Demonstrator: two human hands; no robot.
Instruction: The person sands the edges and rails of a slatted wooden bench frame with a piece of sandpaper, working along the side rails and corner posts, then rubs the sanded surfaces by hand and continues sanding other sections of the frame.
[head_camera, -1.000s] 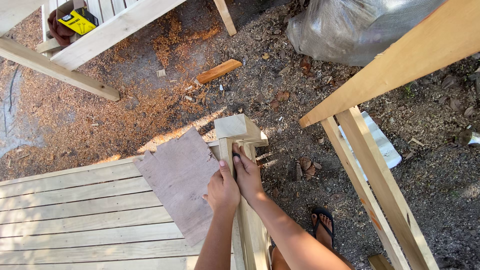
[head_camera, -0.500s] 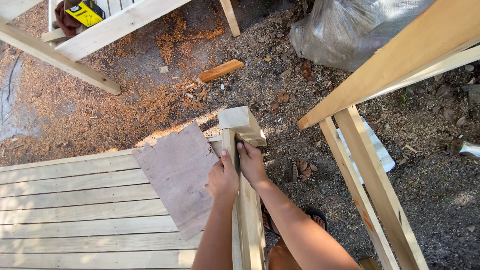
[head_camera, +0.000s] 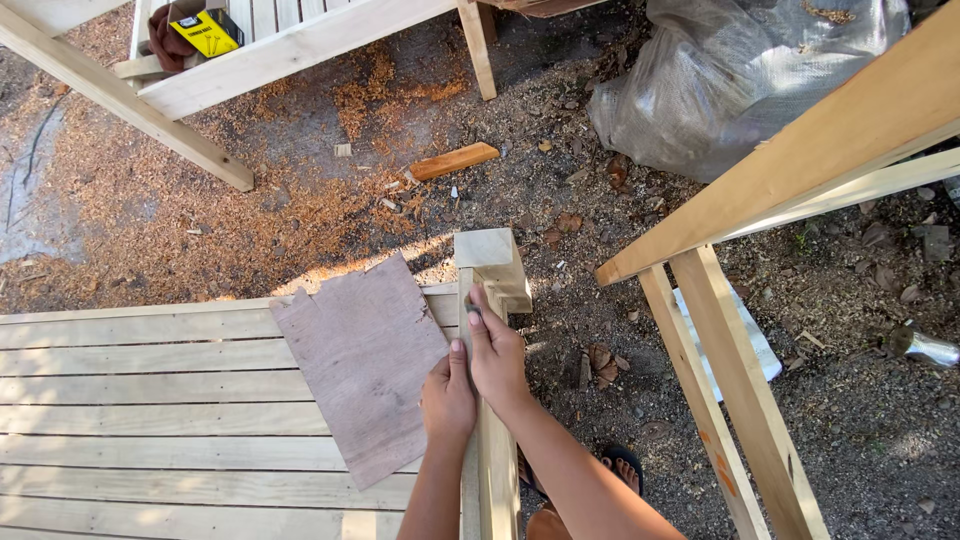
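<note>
Upright plank, pinched on edge between left hand and right hand, could tip sideways onto the plywood sheet if either grip loosens.

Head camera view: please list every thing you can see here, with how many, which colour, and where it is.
wooden rail: one, pale, upright edge at bottom centre, under both hands
wood block: one, pale, at the rail's far end
plywood sheet: one, reddish brown, flat on the deck
deck: one, pale boards, lower left
wood offcut: one, orange-brown, on the ground at top centre
plastic bag: one, grey, top right
wooden frame: one, pale, right side
tape measure: one, yellow and black, top left
sawdust: scattered, tan, on the ground
sandalled foot: one, bottom centre
left hand: on the rail
right hand: on the rail, fingers forward
</note>
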